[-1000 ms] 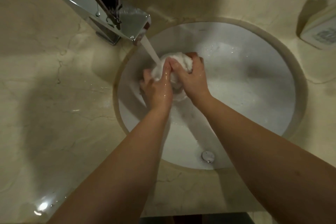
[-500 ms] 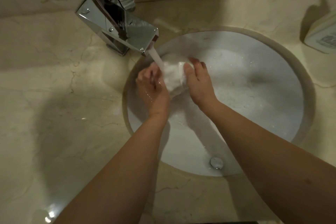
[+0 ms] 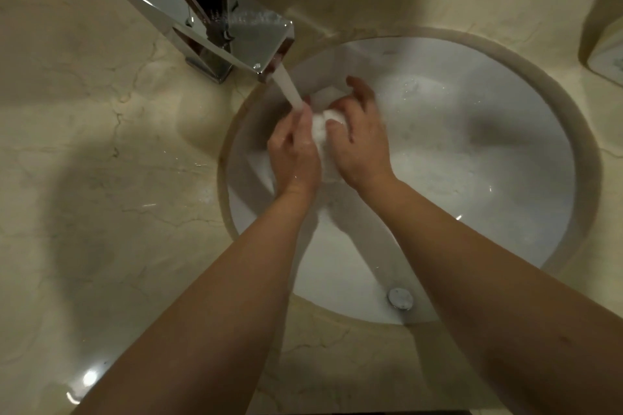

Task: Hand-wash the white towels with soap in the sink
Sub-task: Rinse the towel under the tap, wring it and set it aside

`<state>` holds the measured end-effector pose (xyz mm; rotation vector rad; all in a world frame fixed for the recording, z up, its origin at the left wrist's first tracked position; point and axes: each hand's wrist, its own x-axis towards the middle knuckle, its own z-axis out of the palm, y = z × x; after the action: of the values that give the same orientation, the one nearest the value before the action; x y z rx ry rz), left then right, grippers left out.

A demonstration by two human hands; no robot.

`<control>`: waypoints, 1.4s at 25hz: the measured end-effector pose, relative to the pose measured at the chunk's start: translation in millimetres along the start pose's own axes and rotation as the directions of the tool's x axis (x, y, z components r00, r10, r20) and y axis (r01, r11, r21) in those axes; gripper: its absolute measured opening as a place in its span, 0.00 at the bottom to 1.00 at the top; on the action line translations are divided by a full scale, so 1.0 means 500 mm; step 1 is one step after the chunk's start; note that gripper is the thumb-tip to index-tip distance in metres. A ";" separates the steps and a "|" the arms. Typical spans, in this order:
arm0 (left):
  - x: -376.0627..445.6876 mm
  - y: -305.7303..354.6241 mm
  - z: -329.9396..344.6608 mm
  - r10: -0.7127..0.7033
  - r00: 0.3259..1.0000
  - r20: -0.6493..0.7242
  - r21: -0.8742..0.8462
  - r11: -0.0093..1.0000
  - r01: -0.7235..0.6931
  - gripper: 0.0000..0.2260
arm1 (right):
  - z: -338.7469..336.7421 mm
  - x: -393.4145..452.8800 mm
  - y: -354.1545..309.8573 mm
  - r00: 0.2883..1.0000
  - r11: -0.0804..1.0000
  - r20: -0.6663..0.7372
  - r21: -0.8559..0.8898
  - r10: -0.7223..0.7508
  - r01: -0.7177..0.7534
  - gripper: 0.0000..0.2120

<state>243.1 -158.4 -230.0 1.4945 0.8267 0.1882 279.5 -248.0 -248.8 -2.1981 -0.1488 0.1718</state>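
Towel sits bunched between both hands over the sink, up at about 10 o'clock of the bowl, just under the tap's spout. It is wadded into a wet white lump; what shows of it runs lengthwise from 12 to 6 o'clock, a flat corner poking up toward 12 and a tail hanging down between the wrists toward 6. Left hand presses against its 9 o'clock side, fingers lying fairly straight and pointing to 12; whether the thumb curls round the cloth cannot be told. Right hand grips it from 3 o'clock, fingers curled over the top and thumb tucked in against the lump. Water streams from the chrome tap, which stands at 10 o'clock of the bowl, and lands on the left fingertips and the towel's upper edge. Drain lies at 6 o'clock of the bowl. Counter is beige marble; a white box rests at 2 o'clock, cut by the frame edge.
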 end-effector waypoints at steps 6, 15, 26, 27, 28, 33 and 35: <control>0.020 -0.015 0.022 0.042 0.999 0.006 -0.029 0.999 -0.042 0.17 | 0.042 -0.010 -0.003 0.985 0.984 -0.066 -0.070 0.161 -0.165 0.34; 0.064 -0.061 0.051 0.041 0.998 -0.056 0.240 0.970 -0.026 0.25 | 0.060 0.054 0.058 0.974 0.947 -0.133 -0.243 0.183 -0.211 0.35; 0.078 -0.065 0.097 0.379 0.914 -0.143 0.517 0.817 -0.258 0.23 | 0.049 0.117 0.090 0.943 0.854 -0.137 -0.479 -0.302 0.204 0.13; 0.077 -0.065 0.097 0.413 0.903 -0.117 0.525 0.798 -0.297 0.24 | 0.053 0.116 0.093 0.946 0.880 -0.154 -0.433 -0.286 0.196 0.13; 0.073 -0.059 0.095 0.453 0.889 -0.072 0.540 0.767 -0.348 0.27 | 0.054 0.114 0.094 0.953 0.910 -0.171 -0.378 -0.250 0.171 0.15; 0.079 -0.062 0.084 0.277 0.961 -0.012 0.497 0.836 -0.235 0.29 | 0.039 0.093 0.073 0.996 0.963 -0.033 -0.256 0.081 -0.087 0.33; 0.063 -0.069 0.075 0.261 0.961 -0.085 0.556 0.813 -0.172 0.28 | 0.031 0.079 0.064 0.994 0.977 -0.033 -0.183 0.106 -0.110 0.32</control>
<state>275.0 -173.7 -278.3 2.1432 0.8765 0.2589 316.9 -248.0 -286.6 -2.3937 -0.0333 0.2004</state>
